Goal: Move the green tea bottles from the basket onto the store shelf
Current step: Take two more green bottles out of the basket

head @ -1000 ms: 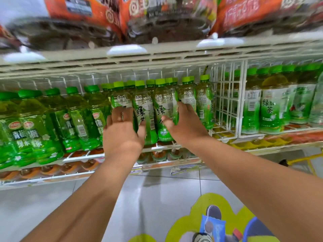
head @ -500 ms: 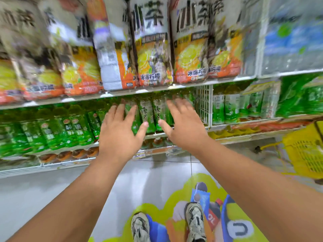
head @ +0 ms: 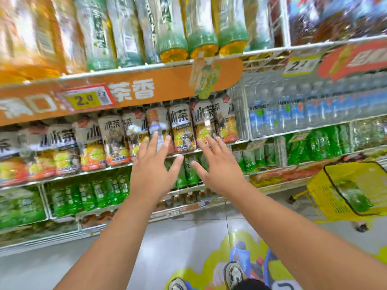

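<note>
Both my hands hang in the air in front of the shelving, fingers spread and holding nothing. My left hand (head: 152, 168) and my right hand (head: 217, 166) are side by side, clear of the bottles. Behind and between them stand green tea bottles (head: 188, 172) on a low wire shelf (head: 184, 190). More green bottles (head: 88, 195) fill the same shelf to the left. A yellow basket (head: 326, 197) stands on the floor at the right, with green bottles (head: 356, 195) lying inside it. The picture is blurred by motion.
Above the green tea sits a row of lemon tea bottles (head: 182, 130) under an orange shelf banner (head: 129, 91). Water bottles (head: 293, 116) fill the right bay. My shoes (head: 233, 273) stand on a coloured floor sticker (head: 240, 243) on grey tiles.
My hands let go of the green tea bottles on the shelf and drew back, opening. The view rose and pulled away, bringing upper shelves and the yellow basket into sight.
</note>
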Action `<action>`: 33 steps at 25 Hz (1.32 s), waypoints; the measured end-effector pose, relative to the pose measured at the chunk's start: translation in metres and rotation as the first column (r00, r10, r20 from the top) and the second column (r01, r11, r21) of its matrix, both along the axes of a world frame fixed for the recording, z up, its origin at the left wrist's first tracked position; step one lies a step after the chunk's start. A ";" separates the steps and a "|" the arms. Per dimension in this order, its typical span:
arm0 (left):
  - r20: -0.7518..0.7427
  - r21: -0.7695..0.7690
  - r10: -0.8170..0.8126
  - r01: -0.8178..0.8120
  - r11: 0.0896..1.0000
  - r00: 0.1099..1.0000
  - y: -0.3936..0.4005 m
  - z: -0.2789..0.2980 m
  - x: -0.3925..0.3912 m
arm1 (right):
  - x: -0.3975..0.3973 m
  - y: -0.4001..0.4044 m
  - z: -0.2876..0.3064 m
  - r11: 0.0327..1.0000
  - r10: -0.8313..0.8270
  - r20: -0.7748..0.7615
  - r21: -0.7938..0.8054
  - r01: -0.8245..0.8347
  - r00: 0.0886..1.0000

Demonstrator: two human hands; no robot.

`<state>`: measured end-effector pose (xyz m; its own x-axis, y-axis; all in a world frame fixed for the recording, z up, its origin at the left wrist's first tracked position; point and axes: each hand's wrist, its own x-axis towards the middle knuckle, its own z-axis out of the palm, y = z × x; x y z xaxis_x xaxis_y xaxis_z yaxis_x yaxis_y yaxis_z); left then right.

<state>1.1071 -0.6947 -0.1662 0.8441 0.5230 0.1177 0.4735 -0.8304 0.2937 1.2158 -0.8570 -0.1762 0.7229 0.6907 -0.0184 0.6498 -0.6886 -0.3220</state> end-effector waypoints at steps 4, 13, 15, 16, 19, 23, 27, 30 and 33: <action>0.037 -0.004 -0.028 0.028 1.000 0.999 0.004 0.054 -0.008 | -0.008 -0.005 0.059 0.998 -0.010 -0.002 0.054 0.010 1.000; 0.079 0.040 -0.213 0.211 0.977 0.974 0.026 0.141 0.009 | -0.003 -0.005 0.133 0.969 -0.135 -0.001 0.208 0.132 0.991; 0.079 0.006 -0.263 0.263 0.965 0.962 0.028 0.154 0.014 | 0.000 -0.006 0.147 0.964 -0.171 -0.005 0.207 0.168 0.985; 0.087 -0.011 -0.295 0.297 0.955 0.952 0.028 0.162 0.018 | 0.002 -0.007 0.153 0.961 -0.192 0.000 0.202 0.188 0.981; 0.124 0.033 -0.385 0.383 0.923 0.915 0.027 0.182 0.036 | 0.008 -0.015 0.169 0.947 -0.259 -0.002 0.199 0.254 0.966; 0.097 0.055 -0.475 0.471 0.880 0.875 0.013 0.194 0.070 | 0.012 -0.043 0.185 0.918 -0.357 0.012 0.188 0.348 0.934; 0.058 0.055 -0.580 0.578 0.814 0.812 -0.031 0.199 0.101 | 0.012 -0.099 0.198 0.863 -0.480 0.038 0.199 0.464 0.876; 0.069 0.054 -0.644 0.642 0.765 0.762 -0.084 0.204 0.122 | 0.012 -0.154 0.202 0.811 -0.565 0.064 0.230 0.539 0.823; 0.072 0.047 -0.712 0.711 0.702 0.698 -0.151 0.202 0.139 | 0.011 -0.219 0.200 0.755 -0.640 0.062 0.241 0.610 0.766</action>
<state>1.2464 -0.8454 0.0360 0.9512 -0.2322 0.2030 -0.2846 -0.9145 0.2877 1.2269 -1.0764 0.0240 0.9792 0.0616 0.1935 0.1424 -0.8879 -0.4375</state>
